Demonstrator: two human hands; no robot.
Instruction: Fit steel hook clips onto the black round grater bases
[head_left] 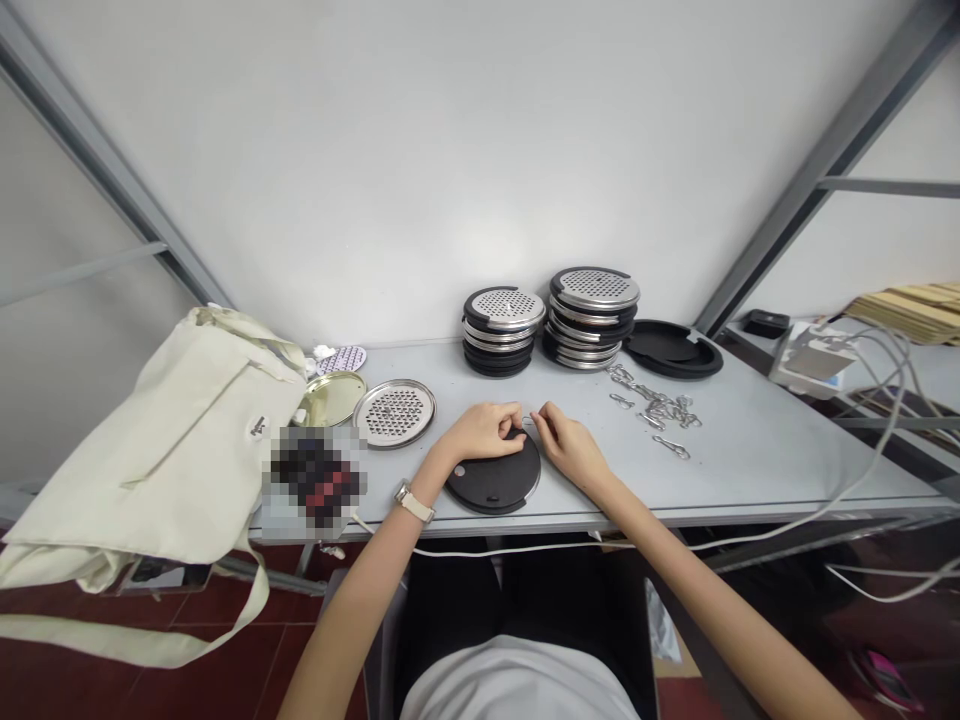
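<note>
The left hand (484, 432) curls over a black disc (495, 480), its grip unclear, while the right hand (568, 442) pinches a thin metal clip (528, 419).

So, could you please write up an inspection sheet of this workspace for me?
Surface: grey table, bearing discs and clips.
Work things: black disc in front of the person; two stacks behind it; loose clips to the right.
Clutter: cream bag at left; beside it, a pixelated item, unreadable.
Hands: left hand at the disc's far edge; right hand beside it, fingertips at a thin metal piece; grip cannot be told.
Cables: white cable along the table's front edge.
Surroundings: white wall behind; grey posts either side; red floor.
</note>
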